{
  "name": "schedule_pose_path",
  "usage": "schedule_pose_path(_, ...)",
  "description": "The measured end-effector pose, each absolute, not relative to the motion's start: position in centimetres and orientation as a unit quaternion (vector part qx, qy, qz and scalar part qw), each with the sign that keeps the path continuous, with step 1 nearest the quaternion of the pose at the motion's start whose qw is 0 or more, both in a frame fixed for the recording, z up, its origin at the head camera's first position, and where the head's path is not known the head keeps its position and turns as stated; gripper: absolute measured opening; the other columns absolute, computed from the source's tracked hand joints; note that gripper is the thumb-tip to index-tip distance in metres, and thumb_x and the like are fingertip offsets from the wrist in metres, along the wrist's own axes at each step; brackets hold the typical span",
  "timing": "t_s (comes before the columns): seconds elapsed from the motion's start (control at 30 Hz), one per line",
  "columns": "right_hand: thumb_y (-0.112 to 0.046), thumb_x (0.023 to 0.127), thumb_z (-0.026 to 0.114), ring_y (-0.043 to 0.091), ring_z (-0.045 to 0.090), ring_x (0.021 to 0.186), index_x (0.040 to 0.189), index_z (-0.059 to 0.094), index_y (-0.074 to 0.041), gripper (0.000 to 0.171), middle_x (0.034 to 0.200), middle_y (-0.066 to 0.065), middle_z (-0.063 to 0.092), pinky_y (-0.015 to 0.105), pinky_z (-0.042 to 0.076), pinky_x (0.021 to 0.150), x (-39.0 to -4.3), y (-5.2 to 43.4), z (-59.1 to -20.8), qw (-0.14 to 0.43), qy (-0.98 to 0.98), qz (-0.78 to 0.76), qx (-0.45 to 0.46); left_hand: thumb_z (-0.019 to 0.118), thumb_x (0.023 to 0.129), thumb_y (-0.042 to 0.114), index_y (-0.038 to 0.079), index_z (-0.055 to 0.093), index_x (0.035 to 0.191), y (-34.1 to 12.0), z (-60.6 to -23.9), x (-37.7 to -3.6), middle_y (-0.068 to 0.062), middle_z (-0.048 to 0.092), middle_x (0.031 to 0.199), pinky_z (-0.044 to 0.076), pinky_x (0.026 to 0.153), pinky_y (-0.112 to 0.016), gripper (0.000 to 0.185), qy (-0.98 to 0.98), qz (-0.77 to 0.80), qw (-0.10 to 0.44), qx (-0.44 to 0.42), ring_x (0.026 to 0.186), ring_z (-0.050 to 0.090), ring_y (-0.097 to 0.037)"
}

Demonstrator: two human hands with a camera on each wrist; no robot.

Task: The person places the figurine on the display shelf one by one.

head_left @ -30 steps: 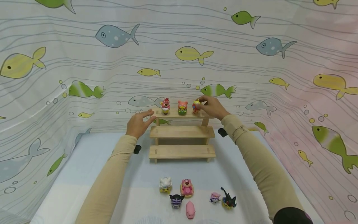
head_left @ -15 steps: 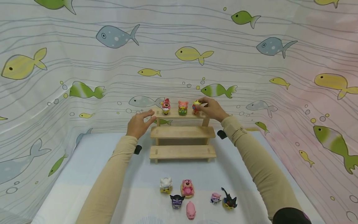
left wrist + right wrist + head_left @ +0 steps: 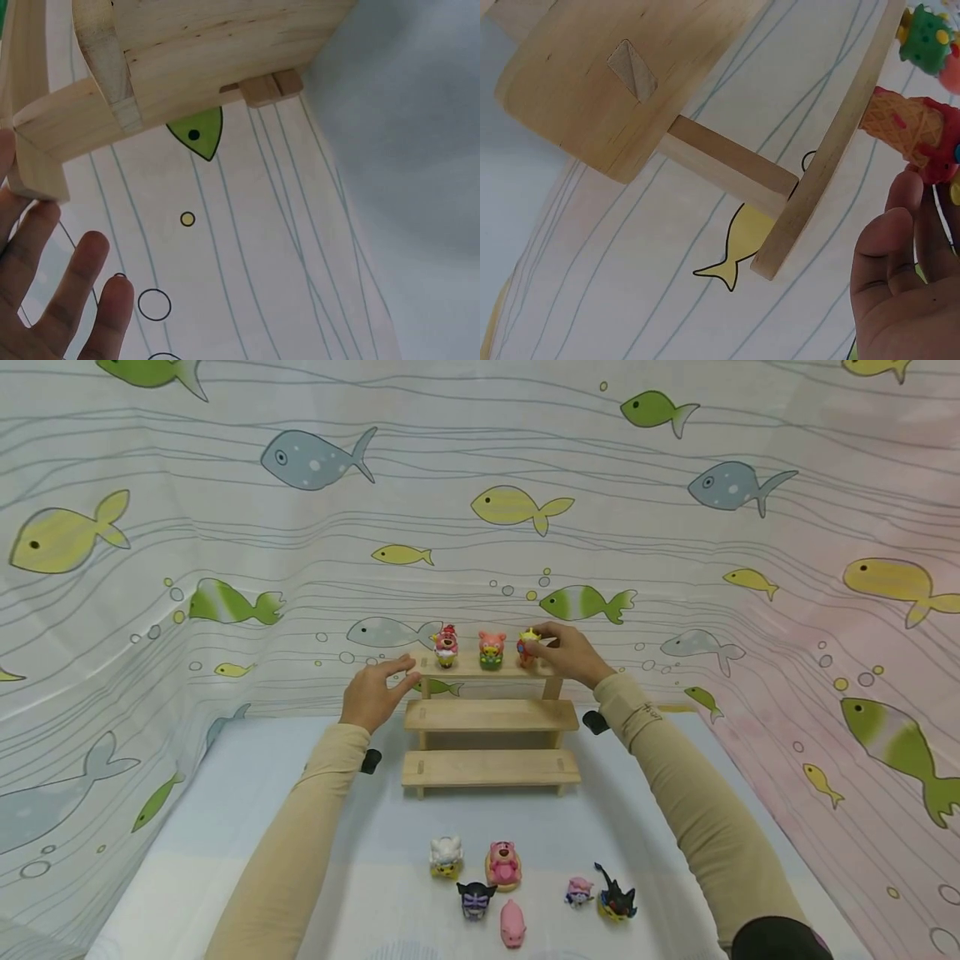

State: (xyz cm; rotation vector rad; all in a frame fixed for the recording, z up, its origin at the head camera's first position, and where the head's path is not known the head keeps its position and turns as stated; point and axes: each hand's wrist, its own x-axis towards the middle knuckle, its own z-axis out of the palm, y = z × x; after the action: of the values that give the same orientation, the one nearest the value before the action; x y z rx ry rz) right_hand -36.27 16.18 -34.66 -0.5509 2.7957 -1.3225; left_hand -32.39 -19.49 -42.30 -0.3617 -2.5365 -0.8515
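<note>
A three-tier wooden display stand (image 3: 491, 716) stands near the fish-print backdrop. My left hand (image 3: 369, 695) is at the left end of its top tier, thumb in front and index finger behind, pinching the board's end; the other fingers (image 3: 88, 262) are spread. My right hand (image 3: 567, 649) pinches a small red-and-yellow figurine (image 3: 527, 647) at the right of the top tier. In the right wrist view its waffle-cone base (image 3: 904, 124) meets the board. On the same tier are a pink figurine in green (image 3: 491, 650) and a red-capped figurine (image 3: 446, 647).
On the table (image 3: 300, 860) in front of the stand are a white-topped figurine (image 3: 446, 857), a pink bear (image 3: 503, 864), a black-and-purple figurine (image 3: 476, 900) and a pink pig (image 3: 512, 924). Farther right are a small pink figurine (image 3: 578, 891) and a black figurine with a tail (image 3: 617, 897).
</note>
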Motion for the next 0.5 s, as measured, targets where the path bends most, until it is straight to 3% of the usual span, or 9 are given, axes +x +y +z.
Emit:
schedule_pose_path(0.2, -0.035, 0.100, 0.066, 0.033, 0.058, 0.116, 0.144, 0.055, -0.009, 0.052, 0.143, 0.013, 0.055, 0.047, 0.048, 0.099, -35.9, 16.6, -34.3, -0.006, 0.889, -0.423, -0.173, 0.069, 0.097, 0.041, 0.016, 0.069, 0.133, -19.4, -42.3, -32.5, 0.000, 0.061, 0.140, 0.056, 0.085, -0.051, 0.044, -0.917, -0.309, 0.218, -0.130, 0.124, 0.062, -0.032)
schedule_pose_path(0.5, -0.035, 0.099, 0.069, 0.030, 0.054, 0.117, 0.149, 0.047, -0.010, 0.060, 0.150, 0.011, 0.049, 0.048, 0.048, 0.094, -34.7, 18.0, -34.1, -0.044, 0.872, -0.449, -0.189, 0.069, 0.097, 0.041, 0.016, 0.069, 0.133, -19.4, -42.5, -32.5, 0.000, 0.061, 0.141, 0.057, 0.081, -0.050, 0.044, -0.917, -0.309, 0.218, -0.131, 0.123, 0.062, -0.032)
